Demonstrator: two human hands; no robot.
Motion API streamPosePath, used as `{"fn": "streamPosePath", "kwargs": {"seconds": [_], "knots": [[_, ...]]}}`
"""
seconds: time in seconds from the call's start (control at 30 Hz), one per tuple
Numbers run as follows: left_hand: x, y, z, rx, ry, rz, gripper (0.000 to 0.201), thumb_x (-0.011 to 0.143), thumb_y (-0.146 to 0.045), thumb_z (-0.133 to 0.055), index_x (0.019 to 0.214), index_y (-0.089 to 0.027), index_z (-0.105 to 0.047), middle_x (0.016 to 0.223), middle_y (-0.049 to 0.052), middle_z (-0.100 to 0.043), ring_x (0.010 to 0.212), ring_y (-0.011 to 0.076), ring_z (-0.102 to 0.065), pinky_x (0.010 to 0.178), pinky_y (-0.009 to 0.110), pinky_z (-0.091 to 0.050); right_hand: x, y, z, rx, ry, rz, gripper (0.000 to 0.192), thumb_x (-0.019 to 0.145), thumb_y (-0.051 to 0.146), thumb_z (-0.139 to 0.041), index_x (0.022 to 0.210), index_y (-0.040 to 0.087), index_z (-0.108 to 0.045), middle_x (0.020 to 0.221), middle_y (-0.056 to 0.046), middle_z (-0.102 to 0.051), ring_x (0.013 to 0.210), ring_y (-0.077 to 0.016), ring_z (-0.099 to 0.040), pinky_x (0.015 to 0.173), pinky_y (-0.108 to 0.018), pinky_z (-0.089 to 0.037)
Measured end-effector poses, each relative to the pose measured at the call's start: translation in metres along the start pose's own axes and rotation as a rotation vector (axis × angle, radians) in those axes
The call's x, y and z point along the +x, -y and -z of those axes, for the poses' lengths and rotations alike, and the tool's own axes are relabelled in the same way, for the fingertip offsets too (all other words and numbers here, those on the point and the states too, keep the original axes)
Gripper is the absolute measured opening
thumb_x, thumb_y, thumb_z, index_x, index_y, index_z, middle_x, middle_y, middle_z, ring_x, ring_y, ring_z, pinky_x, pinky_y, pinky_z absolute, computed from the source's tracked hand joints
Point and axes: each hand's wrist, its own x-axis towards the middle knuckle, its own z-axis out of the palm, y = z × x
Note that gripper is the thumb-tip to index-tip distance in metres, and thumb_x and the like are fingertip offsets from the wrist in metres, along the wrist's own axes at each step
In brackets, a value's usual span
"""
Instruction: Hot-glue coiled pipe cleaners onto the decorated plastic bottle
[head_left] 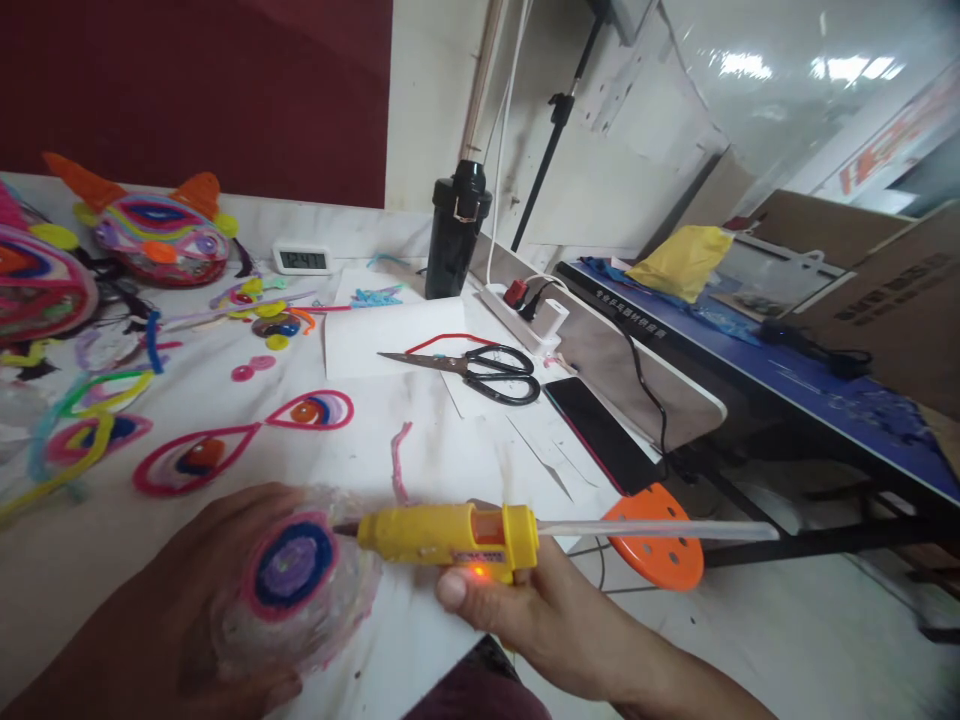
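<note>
My left hand (187, 600) is wrapped round a clear rounded plastic piece (330, 630), which carries a pink, blue and purple ring disc (294, 566) on its front. In my right hand (517, 610) is a yellow glue gun (442, 535), its small light glowing orange and a long translucent glue stick (660, 530) sticking out of its back. The nozzle points left and meets the pink rim of the disc; whether it touches cannot be made out. Just beyond lie a pink eye-shaped outline pair (199, 455) and a short pink pipe cleaner (400, 460).
Black-handled scissors (480, 370) lie on white paper (360, 345). A phone (600, 435) rests near the right edge, beside a power strip (525, 315). Behind are a black bottle (454, 235), a digital clock (300, 259) and a decorated mask (161, 235). An orange stool (656, 540) stands below.
</note>
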Motion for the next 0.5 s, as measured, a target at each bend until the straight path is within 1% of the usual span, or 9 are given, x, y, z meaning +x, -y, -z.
{"fn": "streamPosePath", "kwargs": {"seconds": [0.1, 0.2, 0.3, 0.37, 0.4, 0.5], "knots": [[0.0031, -0.0053, 0.0008, 0.021, -0.013, 0.005, 0.079, 0.076, -0.053, -0.068, 0.145, -0.057, -0.030, 0.152, -0.010, -0.043, 0.137, 0.0456, -0.044, 0.112, 0.058, -0.039, 0.0018, 0.0003, 0.0004, -0.007, -0.002, 0.014, 0.040, 0.086, 0.050, -0.081, 0.116, 0.025, -0.078, 0.084, 0.001, -0.055, 0.074, -0.0155, -0.046, 0.083, -0.031, -0.050], [0.0047, -0.0045, 0.0018, 0.042, -0.016, -0.001, 0.082, 0.074, -0.055, -0.071, 0.145, -0.055, -0.030, 0.151, -0.009, -0.045, 0.136, 0.0457, -0.044, 0.112, 0.058, -0.041, 0.0024, -0.0006, 0.0014, -0.014, 0.003, 0.040, 0.042, 0.086, 0.054, -0.080, 0.117, 0.025, -0.077, 0.086, 0.000, -0.057, 0.076, -0.0161, -0.047, 0.080, -0.030, -0.050], [0.0049, -0.0008, 0.0024, 0.039, -0.015, -0.014, 0.086, 0.071, -0.062, -0.073, 0.146, -0.051, -0.033, 0.151, -0.011, -0.045, 0.135, 0.0438, -0.046, 0.115, 0.049, -0.041, 0.0007, -0.0015, 0.0021, -0.012, 0.007, 0.054, 0.042, 0.086, 0.057, -0.078, 0.114, 0.025, -0.077, 0.084, 0.001, -0.055, 0.075, -0.0157, -0.046, 0.078, -0.030, -0.049], [0.0048, 0.0003, 0.0030, 0.033, -0.019, -0.015, 0.088, 0.068, -0.062, -0.075, 0.146, -0.050, -0.037, 0.150, -0.015, -0.045, 0.135, 0.0424, -0.047, 0.118, 0.044, -0.040, -0.0011, -0.0021, 0.0019, -0.018, 0.000, 0.056, 0.041, 0.086, 0.057, -0.079, 0.110, 0.024, -0.076, 0.083, 0.002, -0.053, 0.072, -0.0146, -0.044, 0.074, -0.028, -0.047], [0.0049, 0.0002, 0.0034, 0.032, -0.016, -0.008, 0.087, 0.068, -0.061, -0.076, 0.146, -0.050, -0.038, 0.150, -0.016, -0.045, 0.135, 0.0419, -0.048, 0.120, 0.043, -0.038, -0.0019, -0.0026, 0.0015, -0.015, -0.005, 0.058, 0.039, 0.086, 0.056, -0.079, 0.107, 0.024, -0.076, 0.081, 0.002, -0.052, 0.070, -0.0140, -0.042, 0.072, -0.027, -0.046], [0.0058, -0.0017, 0.0046, 0.029, 0.010, 0.015, 0.086, 0.069, -0.057, -0.077, 0.145, -0.051, -0.036, 0.150, -0.016, -0.042, 0.136, 0.0435, -0.048, 0.125, 0.048, -0.032, -0.0030, -0.0054, -0.0005, 0.002, -0.020, 0.064, 0.033, 0.086, 0.054, -0.080, 0.094, 0.024, -0.072, 0.076, 0.004, -0.050, 0.067, -0.0131, -0.041, 0.064, -0.025, -0.042]]}}
